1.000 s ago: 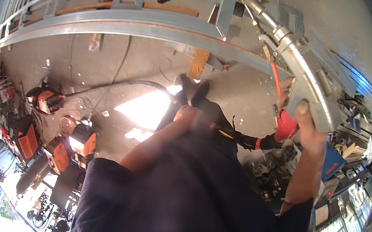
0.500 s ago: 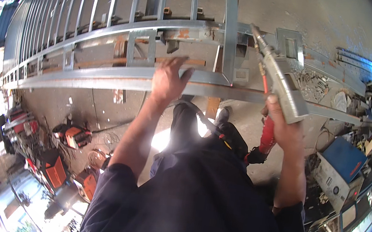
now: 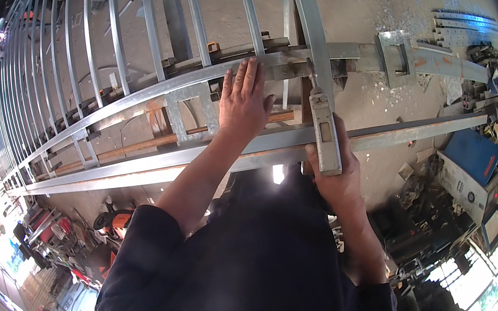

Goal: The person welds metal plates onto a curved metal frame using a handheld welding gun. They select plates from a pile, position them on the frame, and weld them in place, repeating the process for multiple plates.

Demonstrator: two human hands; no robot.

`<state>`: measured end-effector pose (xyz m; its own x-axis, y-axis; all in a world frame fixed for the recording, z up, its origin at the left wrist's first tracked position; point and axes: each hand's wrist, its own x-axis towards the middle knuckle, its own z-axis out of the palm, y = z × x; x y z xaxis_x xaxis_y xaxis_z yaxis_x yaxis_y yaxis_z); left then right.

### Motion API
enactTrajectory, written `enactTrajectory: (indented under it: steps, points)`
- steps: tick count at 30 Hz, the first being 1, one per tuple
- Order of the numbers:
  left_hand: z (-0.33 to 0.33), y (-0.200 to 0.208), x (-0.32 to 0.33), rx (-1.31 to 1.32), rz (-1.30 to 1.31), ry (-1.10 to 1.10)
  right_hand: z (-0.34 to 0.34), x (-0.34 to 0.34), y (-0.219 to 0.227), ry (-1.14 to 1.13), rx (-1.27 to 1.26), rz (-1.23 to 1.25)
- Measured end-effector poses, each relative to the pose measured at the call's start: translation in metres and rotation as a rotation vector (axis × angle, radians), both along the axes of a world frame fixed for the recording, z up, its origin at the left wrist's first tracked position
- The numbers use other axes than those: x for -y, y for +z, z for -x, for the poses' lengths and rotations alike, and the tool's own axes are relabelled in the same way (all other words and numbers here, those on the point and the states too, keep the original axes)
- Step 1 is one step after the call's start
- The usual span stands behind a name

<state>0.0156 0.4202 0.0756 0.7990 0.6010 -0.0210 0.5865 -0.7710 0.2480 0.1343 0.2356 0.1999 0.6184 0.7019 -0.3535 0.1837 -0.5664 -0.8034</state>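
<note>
My left hand [image 3: 243, 105] lies flat with its fingers stretched over the near rail of a metal bar frame [image 3: 144, 92], left of the corner. In my right hand [image 3: 341, 179] is a grey, boxy welding gun [image 3: 325, 137] with a long thin nozzle, gripped from behind. The nozzle's tip reaches the joint where the rail meets a wide flat end bar [image 3: 313, 13]; whether it touches cannot be made out. Below my wrists runs a long steel beam [image 3: 276, 141], crossing in front of my body.
A square metal plate with a cutout [image 3: 393, 61] lies right of the corner. Steel strips [image 3: 464, 26] are stacked at the far right. A blue-topped machine [image 3: 470, 156] stands on the right, orange tools [image 3: 121, 220] at lower left. Metal scraps litter the floor.
My left hand has moved forward from above the beam to rest on the frame's rail. My right hand has brought the welding gun left, its nozzle now at the corner. The view has turned and shifted.
</note>
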Motion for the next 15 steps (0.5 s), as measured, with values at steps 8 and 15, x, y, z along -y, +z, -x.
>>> enactTrajectory:
  steps: [8,15]
  points:
    - [0.003,-0.004,-0.004,-0.003,-0.014,-0.039,0.017,-0.014,-0.007,0.008,0.179,-0.021]
    - [0.001,0.002,-0.005,-0.088,0.003,-0.051,0.025,-0.027,-0.016,-0.021,0.274,-0.045]
